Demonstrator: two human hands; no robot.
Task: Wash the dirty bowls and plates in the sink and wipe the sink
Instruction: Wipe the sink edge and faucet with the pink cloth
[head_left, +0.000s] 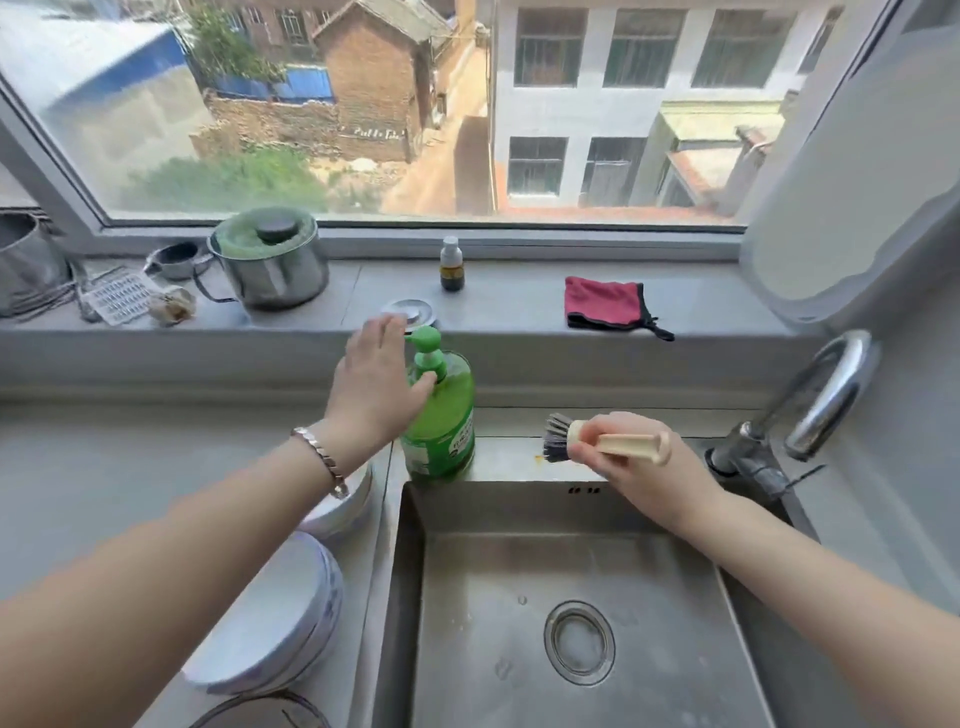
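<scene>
A green dish-soap pump bottle (441, 415) stands on the sink's back rim. My left hand (371, 384) is beside it with fingers straight, the fingertips near the pump head and the thumb against the pump's neck. My right hand (631, 457) grips a cream-handled dish brush (597, 440), its dark bristles pointing left toward the bottle. The steel sink (519, 561) below holds no dishes; its drain (579, 642) shows. White plates (270, 623) and a white bowl (345, 506) are stacked on the counter at left, partly hidden by my left arm.
The chrome faucet (810, 410) curves at the sink's back right. On the windowsill lie a red cloth (605, 304), a small brown bottle (451, 265), a metal sink plug (408, 312), a lidded steel pot (270, 262) and a grater (117, 299).
</scene>
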